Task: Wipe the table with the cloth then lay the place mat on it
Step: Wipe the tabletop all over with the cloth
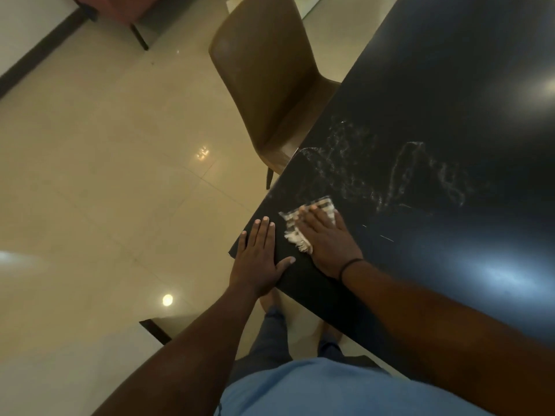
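A black table [450, 85] fills the right of the head view, its near corner by my hands. A pale checked cloth [295, 232] with a frayed edge lies near that corner. My right hand [329, 244] presses flat on the cloth with straight fingers and covers most of it. My left hand [258, 259] rests flat on the table's corner just left of the cloth, fingers straight. White smeared streaks [390, 172] mark the tabletop beyond the cloth. No place mat is in view.
A brown chair [270, 85] is tucked against the table's left edge beyond my hands. Beige tiled floor [105, 190] spreads to the left. A dark-legged seat [120, 10] stands at the far top left.
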